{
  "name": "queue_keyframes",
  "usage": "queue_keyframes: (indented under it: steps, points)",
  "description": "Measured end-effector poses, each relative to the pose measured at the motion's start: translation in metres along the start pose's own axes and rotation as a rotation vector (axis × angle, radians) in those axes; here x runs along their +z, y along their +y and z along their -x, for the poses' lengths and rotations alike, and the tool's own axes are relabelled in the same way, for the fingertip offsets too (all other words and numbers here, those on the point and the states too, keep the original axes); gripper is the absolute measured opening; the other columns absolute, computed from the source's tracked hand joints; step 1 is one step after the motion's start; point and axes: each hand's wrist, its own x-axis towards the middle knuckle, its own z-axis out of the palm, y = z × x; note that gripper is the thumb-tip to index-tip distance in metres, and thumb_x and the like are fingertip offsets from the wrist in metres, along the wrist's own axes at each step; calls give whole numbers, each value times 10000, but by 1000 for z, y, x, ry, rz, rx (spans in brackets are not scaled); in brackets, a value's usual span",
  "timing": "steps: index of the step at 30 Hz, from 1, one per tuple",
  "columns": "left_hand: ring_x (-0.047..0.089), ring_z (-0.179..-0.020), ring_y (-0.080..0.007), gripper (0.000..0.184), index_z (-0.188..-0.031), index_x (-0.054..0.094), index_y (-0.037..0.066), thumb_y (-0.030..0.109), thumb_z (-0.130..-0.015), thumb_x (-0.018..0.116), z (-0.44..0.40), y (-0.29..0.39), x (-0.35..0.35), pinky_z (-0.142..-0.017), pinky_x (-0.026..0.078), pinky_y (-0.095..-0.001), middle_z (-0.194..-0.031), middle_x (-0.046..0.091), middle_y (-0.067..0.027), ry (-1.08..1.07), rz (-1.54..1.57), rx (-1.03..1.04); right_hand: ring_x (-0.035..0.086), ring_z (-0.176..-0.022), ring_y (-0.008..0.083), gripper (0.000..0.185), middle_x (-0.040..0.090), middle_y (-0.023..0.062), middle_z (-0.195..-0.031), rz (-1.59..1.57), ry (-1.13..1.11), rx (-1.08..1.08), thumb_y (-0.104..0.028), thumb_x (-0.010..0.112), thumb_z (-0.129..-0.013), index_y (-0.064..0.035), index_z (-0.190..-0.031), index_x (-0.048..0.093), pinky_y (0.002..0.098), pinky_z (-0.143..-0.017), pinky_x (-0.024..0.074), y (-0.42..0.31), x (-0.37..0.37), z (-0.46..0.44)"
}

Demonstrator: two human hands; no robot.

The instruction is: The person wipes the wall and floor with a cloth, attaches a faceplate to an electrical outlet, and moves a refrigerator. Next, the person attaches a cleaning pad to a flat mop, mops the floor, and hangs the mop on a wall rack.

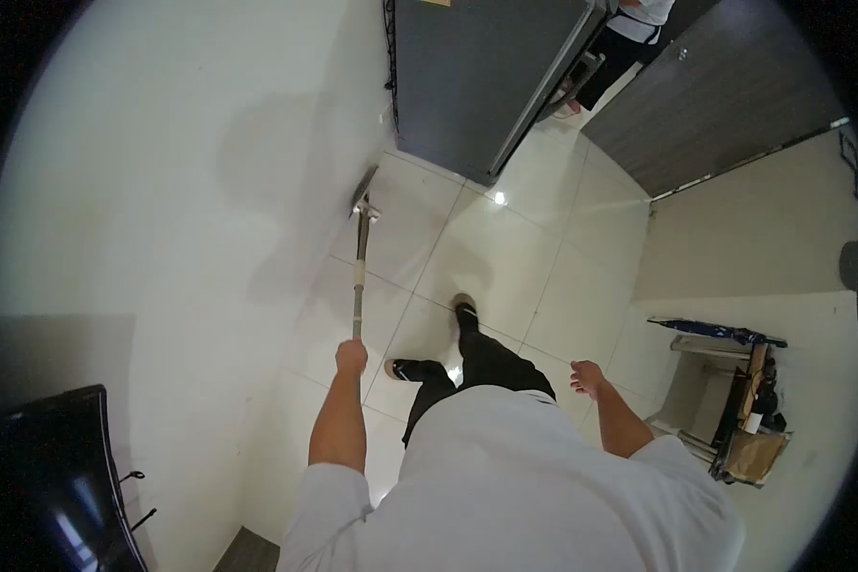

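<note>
My left hand (pixel 351 357) is wrapped around the pole of a long-handled mop (pixel 358 286). The mop's narrow flat head (pixel 364 191) rests at the foot of the white wall, on the tiled floor, a little short of a dark grey refrigerator-like cabinet (pixel 491 81). My right hand (pixel 586 378) hangs out to the side above the floor, fingers loosely bent and a little apart, with nothing visible in it. Nearest to that hand is a low shelf unit (pixel 696 391) by the right wall.
Glossy pale tiles (pixel 505 248) run between my feet and the cabinet. Another person (pixel 624 57) stands beyond the cabinet, partly hidden, near a dark door (pixel 705 95). A folded umbrella (pixel 720 332) lies atop the shelf. A black screen (pixel 62 467) is at lower left.
</note>
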Motion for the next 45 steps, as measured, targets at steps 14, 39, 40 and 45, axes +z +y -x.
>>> queue_keyframes:
  steps: [14, 39, 40, 45]
  points:
    - [302, -387, -74, 450, -972, 541, 98, 547, -954, 528, 340, 111, 82, -361, 266, -236, -515, 294, 56, -219, 1352, -658, 617, -791, 187, 504, 623, 87, -991, -113, -228, -159, -430, 580, -929, -73, -1282, 531, 361, -699, 515, -46, -59, -158]
    - [536, -565, -149, 279, -1031, 547, 44, 305, -946, 594, 275, 182, 227, -517, 474, -282, -747, 579, -64, 178, 1694, -655, 632, -1023, 351, 439, 658, 203, -1110, 1119, -539, -1084, -400, 593, -914, -16, -1127, 610, 418, -888, 497, -284, 75, -141]
    - [573, -629, -170, 328, -1112, 556, 24, 305, -947, 591, 281, 181, 241, -594, 535, -303, -836, 625, -103, 215, 1848, -663, 633, -1042, 337, 454, 657, 202, -1136, 1186, -539, -1097, -401, 591, -921, -21, -1168, 604, 404, -888, 504, -270, 74, -135]
    - [601, -743, -209, 445, -1241, 487, -34, 296, -956, 580, 339, 193, 315, -782, 554, -378, -986, 635, -147, 5, 1998, -506, 612, -1065, 361, 457, 652, 208, -1113, 1380, -587, -1179, -392, 578, -912, -27, -1183, 612, 430, -929, 480, -230, 76, -101]
